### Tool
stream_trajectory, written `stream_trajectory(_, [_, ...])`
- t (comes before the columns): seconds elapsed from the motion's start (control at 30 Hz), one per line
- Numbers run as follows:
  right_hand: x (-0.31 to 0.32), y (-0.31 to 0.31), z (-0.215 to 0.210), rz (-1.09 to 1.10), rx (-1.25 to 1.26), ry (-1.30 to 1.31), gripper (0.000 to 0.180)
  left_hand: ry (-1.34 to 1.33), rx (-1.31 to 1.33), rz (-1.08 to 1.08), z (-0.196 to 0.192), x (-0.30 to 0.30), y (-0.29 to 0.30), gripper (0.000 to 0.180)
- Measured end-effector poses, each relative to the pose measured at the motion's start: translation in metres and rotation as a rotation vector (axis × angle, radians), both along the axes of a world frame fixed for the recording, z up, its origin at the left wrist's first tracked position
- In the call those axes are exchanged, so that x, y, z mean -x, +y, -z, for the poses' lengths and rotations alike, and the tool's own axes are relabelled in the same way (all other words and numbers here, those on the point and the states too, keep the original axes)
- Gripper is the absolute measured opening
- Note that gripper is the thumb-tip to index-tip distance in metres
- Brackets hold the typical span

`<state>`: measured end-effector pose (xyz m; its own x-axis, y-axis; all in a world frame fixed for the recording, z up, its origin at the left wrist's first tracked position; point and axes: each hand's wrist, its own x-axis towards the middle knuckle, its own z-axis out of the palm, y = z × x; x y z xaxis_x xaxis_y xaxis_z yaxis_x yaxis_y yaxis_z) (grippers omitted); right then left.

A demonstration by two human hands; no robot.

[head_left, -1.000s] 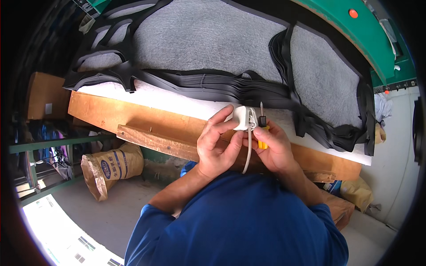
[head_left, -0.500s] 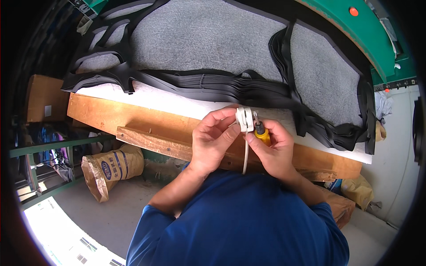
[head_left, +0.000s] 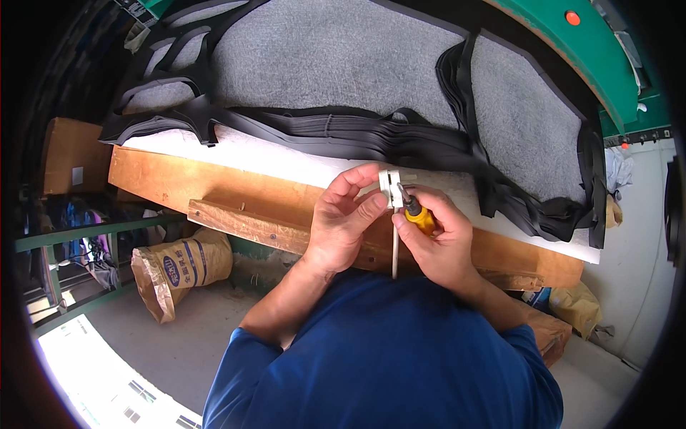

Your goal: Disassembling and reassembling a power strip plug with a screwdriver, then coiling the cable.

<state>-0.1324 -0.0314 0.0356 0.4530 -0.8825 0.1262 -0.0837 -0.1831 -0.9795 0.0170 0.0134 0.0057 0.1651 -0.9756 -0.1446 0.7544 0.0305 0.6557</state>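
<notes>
My left hand (head_left: 340, 220) pinches a small white plug-like fitting (head_left: 389, 187) between thumb and fingers, over the front edge of the bench. A white cable (head_left: 395, 250) hangs from its underside toward my blue shirt. My right hand (head_left: 444, 239) is closed round a short screwdriver (head_left: 422, 220) with a yellow handle and a dark collar. The screwdriver's metal end leans up and left to the fitting's right side; whether it sits in a screw is too small to tell. My right thumb is close to the cable where it leaves the fitting.
Stacked black cut-out sheets (head_left: 336, 132) lie over grey textured material (head_left: 329, 61) on the bench. A wooden board (head_left: 161, 175) runs along its front. A paper sack (head_left: 182, 272) lies at left, a cardboard box (head_left: 71, 157) behind it. Green machine framing (head_left: 572, 43) rises at far right.
The screwdriver has tipped left, bringing its metal end from beside the fitting up to its right side. The fitting has turned slightly in my left fingers.
</notes>
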Motion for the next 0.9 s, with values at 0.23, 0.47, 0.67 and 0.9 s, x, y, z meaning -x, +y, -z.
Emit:
stream_trajectory(0.23, [0.001,-0.001,0.001,0.01,0.119,0.013,0.032,-0.063,0.084,-0.005,-0.002,0.002,0.0,0.042])
stream_trajectory(0.47, [0.007,-0.005,0.0,-0.065,-0.138,-0.156,0.03,-0.078,0.175,-0.022,-0.007,0.004,-0.002,0.043])
stream_trajectory(0.67, [0.007,-0.008,-0.004,-0.006,-0.367,-0.216,0.019,-0.165,0.188,-0.056,-0.009,0.009,0.003,0.04])
stream_trajectory(0.9, [0.005,-0.007,-0.002,-0.028,-0.243,-0.183,0.022,-0.238,0.145,-0.088,-0.017,0.011,0.002,0.037])
